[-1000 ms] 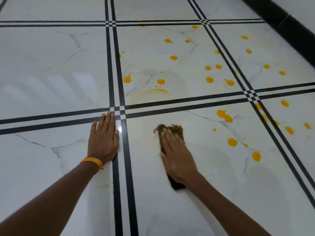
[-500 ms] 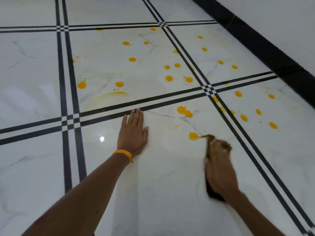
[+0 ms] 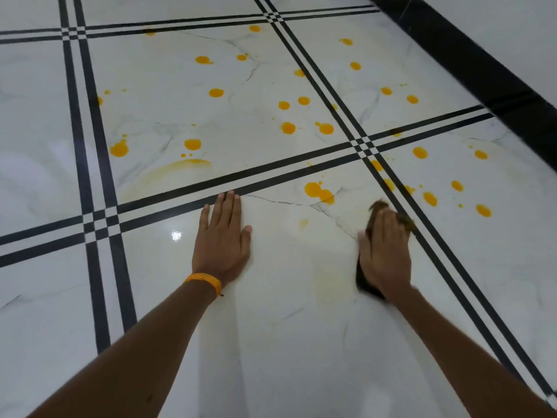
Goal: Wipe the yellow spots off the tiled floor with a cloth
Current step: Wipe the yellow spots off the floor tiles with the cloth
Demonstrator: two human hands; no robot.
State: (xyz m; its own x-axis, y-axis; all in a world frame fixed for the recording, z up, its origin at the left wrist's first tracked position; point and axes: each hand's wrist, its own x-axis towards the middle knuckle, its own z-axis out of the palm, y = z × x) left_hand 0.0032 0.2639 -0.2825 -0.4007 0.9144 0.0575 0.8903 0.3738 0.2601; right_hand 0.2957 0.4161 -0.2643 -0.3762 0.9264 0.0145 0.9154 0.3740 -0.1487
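My right hand (image 3: 384, 254) lies flat, fingers straight, pressing a dark brown cloth (image 3: 364, 283) onto the white marble tile floor (image 3: 286, 342); the cloth shows only at the fingertips and beside the palm's heel. My left hand (image 3: 224, 239), with an orange band at the wrist, rests flat on the same tile. A pair of joined yellow spots (image 3: 319, 191) lies just beyond and left of the cloth. Several more yellow spots (image 3: 287, 127) dot the tiles farther out and to the right. Faint yellowish smears (image 3: 327, 285) mark the tile between my hands.
Black double grout lines (image 3: 440, 245) run close to the right of the cloth, and another pair crosses just past my left fingertips. A black skirting band (image 3: 482, 73) and a pale wall close the far right. A curved yellow smear (image 3: 180, 165) sits on the far tile.
My right hand slid the cloth rightwards and then a little forward; the spot near the cloth is gone, leaving a faint smear. My left hand shifted right earlier and now stays planted.
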